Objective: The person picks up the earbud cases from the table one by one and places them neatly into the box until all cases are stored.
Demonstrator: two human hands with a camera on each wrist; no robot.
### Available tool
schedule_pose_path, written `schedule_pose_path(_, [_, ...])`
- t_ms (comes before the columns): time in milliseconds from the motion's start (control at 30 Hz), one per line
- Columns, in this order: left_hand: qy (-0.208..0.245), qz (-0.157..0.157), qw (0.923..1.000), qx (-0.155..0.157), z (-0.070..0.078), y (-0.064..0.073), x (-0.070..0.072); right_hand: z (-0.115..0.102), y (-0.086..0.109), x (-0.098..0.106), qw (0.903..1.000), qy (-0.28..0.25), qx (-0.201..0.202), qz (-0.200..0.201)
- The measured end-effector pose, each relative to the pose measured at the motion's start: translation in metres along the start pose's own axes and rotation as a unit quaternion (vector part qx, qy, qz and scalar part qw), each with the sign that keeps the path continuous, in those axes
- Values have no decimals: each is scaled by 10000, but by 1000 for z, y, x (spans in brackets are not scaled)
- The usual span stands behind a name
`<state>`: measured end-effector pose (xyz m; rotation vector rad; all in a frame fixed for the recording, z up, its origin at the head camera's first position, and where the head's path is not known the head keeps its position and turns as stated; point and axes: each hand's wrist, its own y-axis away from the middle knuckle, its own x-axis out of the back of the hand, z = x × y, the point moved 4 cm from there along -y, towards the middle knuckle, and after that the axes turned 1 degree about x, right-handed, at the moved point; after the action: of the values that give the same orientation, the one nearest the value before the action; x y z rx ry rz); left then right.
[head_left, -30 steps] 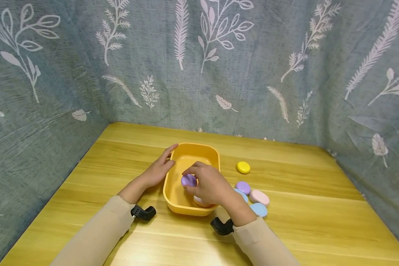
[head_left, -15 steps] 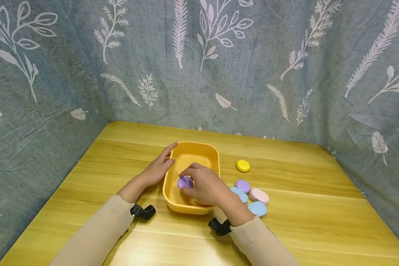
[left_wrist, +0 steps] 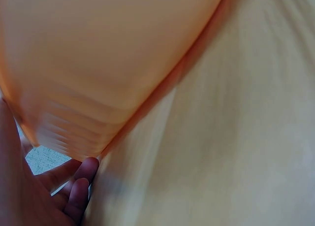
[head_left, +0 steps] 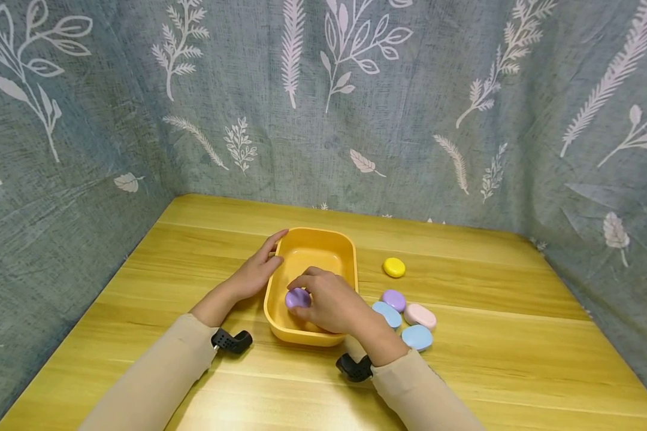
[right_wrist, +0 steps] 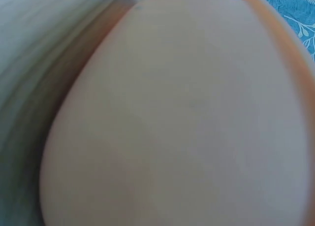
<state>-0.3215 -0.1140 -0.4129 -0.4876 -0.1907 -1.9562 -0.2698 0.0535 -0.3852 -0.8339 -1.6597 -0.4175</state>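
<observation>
Leaf-printed cloth (head_left: 302,134) hangs ahead of both grips and to either side. Below them spreads a wood-grained counter (head_left: 490,371); the left sleeve (head_left: 153,368) and right sleeve (head_left: 420,386) trail behind. Between the grips stands a yellow-orange tub (head_left: 304,339). The left grip (head_left: 250,276) spans its left wall, thumb at the rim and fingers outside, parted only slightly. The right grip (head_left: 331,301) is inside the tub, finger and thumb pinching a purple piece (head_left: 297,298); whether that piece touches the tub's floor, I cannot tell.

Right of the right grip, outside the tub, lie a far blue piece (head_left: 386,315), a near blue piece (head_left: 417,338), a pink piece (head_left: 420,316) and a lilac piece (head_left: 393,300); a yellow piece (head_left: 394,267) sits farther ahead.

The held piece looks smooth and rounded, so an uneven pinch could squirt it loose. The tub floor beneath the right palm is hidden, and anything lying there could be knocked. If the left grip eases while the right grip bumps the wall, the tub could slide. Drawn back low, the right forearm might nudge the far blue piece beside it.
</observation>
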Motion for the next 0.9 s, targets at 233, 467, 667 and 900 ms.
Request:
schedule_pose_path(233, [-7, 17, 10000, 44, -13, -6, 1, 0, -2, -4, 10000, -51, 51, -50])
schedule_pose_path(467, [196, 33, 9998, -46, -36, -15, -2, 0, -3, -8, 9997, -136, 108, -155])
schedule_pose_path(667, [40, 156, 9998, -144, -38, -17, -1, -1, -2, -10, 9994, -187, 24, -307])
schedule_pose_path(900, [7, 204, 9998, -54, -38, -17, -2, 0, -2, -12, 9991, -127, 16, -410])
